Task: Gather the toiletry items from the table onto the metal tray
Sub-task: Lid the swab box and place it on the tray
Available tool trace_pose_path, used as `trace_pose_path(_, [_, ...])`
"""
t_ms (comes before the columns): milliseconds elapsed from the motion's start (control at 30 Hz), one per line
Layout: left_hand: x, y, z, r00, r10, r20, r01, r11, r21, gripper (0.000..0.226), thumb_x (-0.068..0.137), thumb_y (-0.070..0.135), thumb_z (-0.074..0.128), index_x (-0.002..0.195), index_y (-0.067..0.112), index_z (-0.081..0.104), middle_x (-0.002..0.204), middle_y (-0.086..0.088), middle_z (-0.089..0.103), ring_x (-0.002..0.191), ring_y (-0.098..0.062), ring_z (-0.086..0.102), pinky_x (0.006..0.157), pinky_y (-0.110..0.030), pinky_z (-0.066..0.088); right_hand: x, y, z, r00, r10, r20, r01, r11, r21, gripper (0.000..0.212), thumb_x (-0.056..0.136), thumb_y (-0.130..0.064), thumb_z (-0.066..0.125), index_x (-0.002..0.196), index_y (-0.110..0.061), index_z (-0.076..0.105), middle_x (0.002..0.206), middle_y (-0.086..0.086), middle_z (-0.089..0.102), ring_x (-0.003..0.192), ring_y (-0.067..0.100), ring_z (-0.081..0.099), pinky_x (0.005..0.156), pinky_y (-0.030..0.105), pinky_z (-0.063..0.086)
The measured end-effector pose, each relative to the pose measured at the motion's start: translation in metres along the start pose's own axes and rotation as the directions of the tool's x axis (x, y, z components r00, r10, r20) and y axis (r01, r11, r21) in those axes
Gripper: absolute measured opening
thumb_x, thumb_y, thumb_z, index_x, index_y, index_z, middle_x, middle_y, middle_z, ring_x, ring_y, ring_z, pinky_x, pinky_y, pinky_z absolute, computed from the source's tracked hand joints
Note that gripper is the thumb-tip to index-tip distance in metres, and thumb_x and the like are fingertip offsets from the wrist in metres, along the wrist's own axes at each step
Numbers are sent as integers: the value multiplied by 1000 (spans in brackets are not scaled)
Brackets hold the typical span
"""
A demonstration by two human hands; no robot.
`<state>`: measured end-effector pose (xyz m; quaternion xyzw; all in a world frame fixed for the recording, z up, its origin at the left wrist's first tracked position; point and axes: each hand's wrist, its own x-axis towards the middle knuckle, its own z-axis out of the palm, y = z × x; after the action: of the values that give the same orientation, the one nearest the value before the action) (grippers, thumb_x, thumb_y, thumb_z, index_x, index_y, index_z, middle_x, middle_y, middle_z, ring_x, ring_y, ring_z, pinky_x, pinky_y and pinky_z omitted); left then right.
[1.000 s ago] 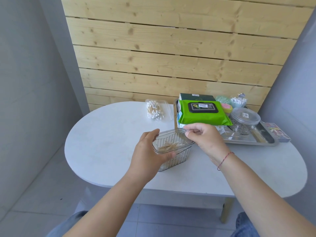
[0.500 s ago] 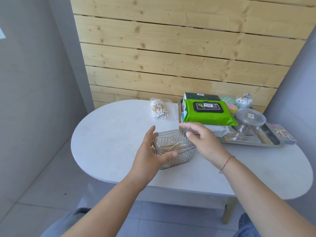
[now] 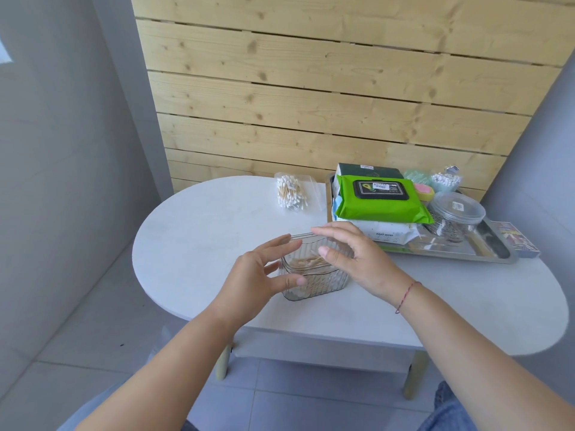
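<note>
A clear ribbed plastic box [image 3: 314, 284] with wooden sticks inside stands on the white oval table [image 3: 202, 244], just left of the metal tray [image 3: 491, 259]. My left hand [image 3: 255, 275] is at its left side, fingers spread, with the thumb by its front wall. My right hand [image 3: 357, 256] hovers over its right rim, fingers apart. A bag of cotton swabs [image 3: 291, 194] lies at the table's back, left of the tray. The tray holds a green wipes pack [image 3: 379, 200] on a white wipes pack [image 3: 389, 233], and a round clear jar [image 3: 454, 216].
A colourful small box [image 3: 516, 241] lies on the table against the tray's right end. A cup of swabs [image 3: 445, 181] and a pink-yellow sponge [image 3: 424, 191] sit at the tray's back. A wooden slat wall stands behind the table, with grey walls on both sides.
Both hands gripped the clear box before. Their fingers have now spread and loosened from it, and the box rests on the table slightly closer to the tray.
</note>
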<state>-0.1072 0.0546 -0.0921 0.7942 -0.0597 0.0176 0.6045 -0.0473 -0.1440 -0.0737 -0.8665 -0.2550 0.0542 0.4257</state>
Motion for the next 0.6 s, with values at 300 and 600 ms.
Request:
trace_pose_path(300, [1, 1, -1, 1000, -14, 13, 14, 1000, 1, 56, 62, 27, 80, 112, 43, 60, 142, 10, 48, 124, 4, 48, 97, -10, 43, -2, -2, 3, 1000, 2, -26, -2, 1000, -6, 35, 93, -29, 53, 128, -29, 55, 131, -7, 43, 125, 3, 40, 107, 19, 26])
trace_pose_path(600, [-10, 0, 12, 996, -46, -80, 50, 998, 50, 69, 69, 7, 82, 119, 45, 52, 124, 25, 53, 106, 14, 55, 90, -20, 51, -9, -8, 5, 989, 123, -86, -116, 989, 89, 50, 93, -30, 52, 140, -24, 37, 137, -9, 37, 125, 3, 39, 108, 25, 31])
